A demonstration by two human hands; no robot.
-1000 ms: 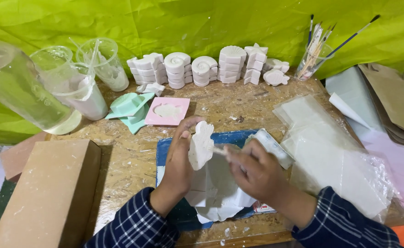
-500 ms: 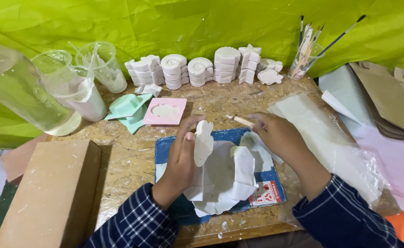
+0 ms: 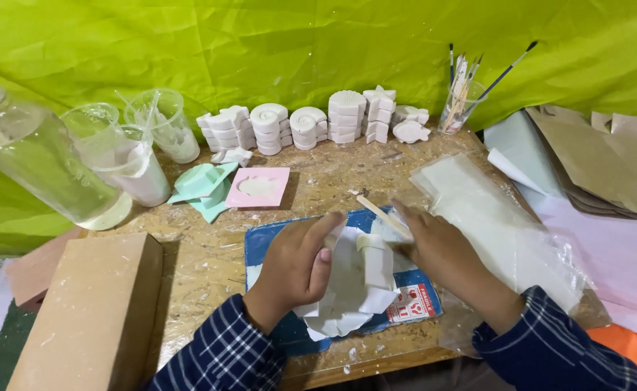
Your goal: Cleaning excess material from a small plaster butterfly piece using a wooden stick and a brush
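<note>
- Along the back of the table stand stacks of white plaster casts shaped like shells and stars [image 3: 311,123], with a clear cup of thin paintbrushes [image 3: 462,105] at their right end.
- Left of the work sit a large clear plastic bottle [image 3: 32,156], clear cups with white residue [image 3: 130,156], a mint-green mould [image 3: 203,190] and a pink square mould [image 3: 259,187].
- A clear plastic bag of flat white sheets [image 3: 492,224] lies just right of the hands, and a brown cardboard box [image 3: 90,311] fills the near left; neither blocks the work.
- The left hand [image 3: 297,264] curls around a white plaster piece [image 3: 336,235], thumb pressed against it; most of the piece is hidden, so its direction cannot be told.
- The right hand [image 3: 441,253] pinches a thin wooden stick [image 3: 382,215], whose long axis runs diagonally, with the free tip up and to the left, over crumpled white paper [image 3: 351,289].
- Paper and hands rest over a blue tray [image 3: 268,242] at the near middle of the table.
- The surface is a rough chipboard tabletop [image 3: 203,261] dusted white, backed by a bright green cloth [image 3: 275,51].
</note>
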